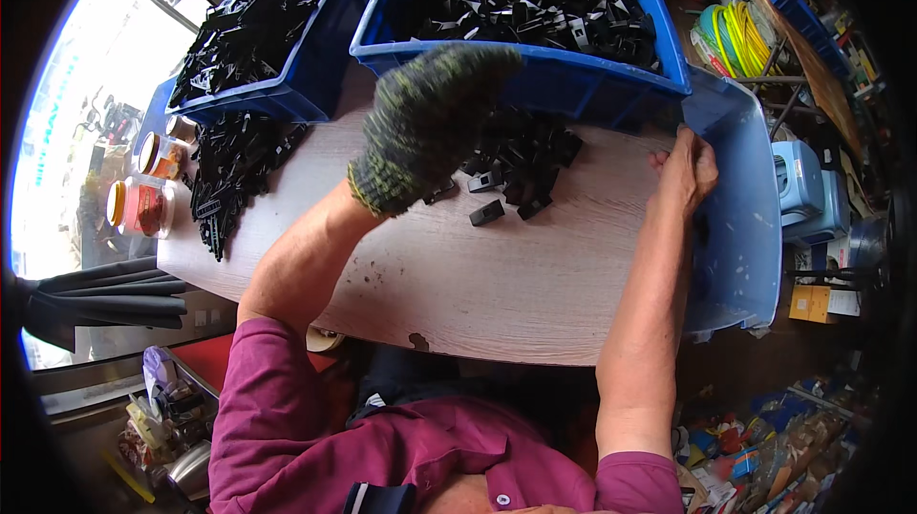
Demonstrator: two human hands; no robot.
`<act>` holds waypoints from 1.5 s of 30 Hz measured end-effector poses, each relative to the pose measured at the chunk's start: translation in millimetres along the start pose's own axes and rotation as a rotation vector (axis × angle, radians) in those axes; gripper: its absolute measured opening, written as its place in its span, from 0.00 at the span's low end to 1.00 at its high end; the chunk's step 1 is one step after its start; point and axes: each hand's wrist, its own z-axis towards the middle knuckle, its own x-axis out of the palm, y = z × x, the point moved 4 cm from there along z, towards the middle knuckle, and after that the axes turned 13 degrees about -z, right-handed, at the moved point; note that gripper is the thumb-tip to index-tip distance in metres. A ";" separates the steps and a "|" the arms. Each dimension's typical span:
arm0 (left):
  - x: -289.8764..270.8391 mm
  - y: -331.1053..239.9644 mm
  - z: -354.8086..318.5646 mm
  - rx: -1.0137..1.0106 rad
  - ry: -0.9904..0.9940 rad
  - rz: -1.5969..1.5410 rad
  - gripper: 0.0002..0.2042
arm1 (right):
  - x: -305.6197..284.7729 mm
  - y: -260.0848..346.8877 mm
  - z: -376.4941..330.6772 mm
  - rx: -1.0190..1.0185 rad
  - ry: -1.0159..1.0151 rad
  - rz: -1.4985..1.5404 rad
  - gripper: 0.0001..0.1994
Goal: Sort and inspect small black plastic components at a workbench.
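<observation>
My left hand (pixel 420 127) wears a dark green and black knit glove. It is raised in front of the large blue crate (pixel 535 60), just above a small heap of black plastic parts (pixel 525 156). Motion smears the glove, and its fingers cannot be made out. My right hand (pixel 686 170) is bare, with its fingers curled closed beside the near wall of a light blue bin (pixel 740 199) at the table's right edge. Whatever those fingers hold, if anything, is hidden. One loose black plastic part (pixel 487 214) lies at the heap's near side.
Black parts fill the large crate, and long black pieces (pixel 239 36) fill a second blue crate (pixel 310 70). More long pieces (pixel 234 170) spill onto the wooden table (pixel 478 294). Two lidded jars (pixel 143 208) stand far left. Yellow hose (pixel 745 36) hangs back right.
</observation>
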 end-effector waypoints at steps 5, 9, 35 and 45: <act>-9.2 -1.6 27.9 -0.077 -0.004 -0.027 0.13 | -2.8 1.1 1.1 0.021 -0.009 0.014 0.13; -10.8 -2.1 30.1 -0.188 0.038 -0.128 0.11 | -0.8 1.9 -1.7 0.014 -0.011 0.025 0.13; -30.7 16.1 17.3 -0.132 -0.087 -0.392 0.15 | -1.8 -3.1 3.6 -0.008 -0.018 0.003 0.14; 32.4 97.3 94.4 -0.208 0.485 0.185 0.22 | -1.1 -2.0 2.4 0.004 -0.001 -0.004 0.14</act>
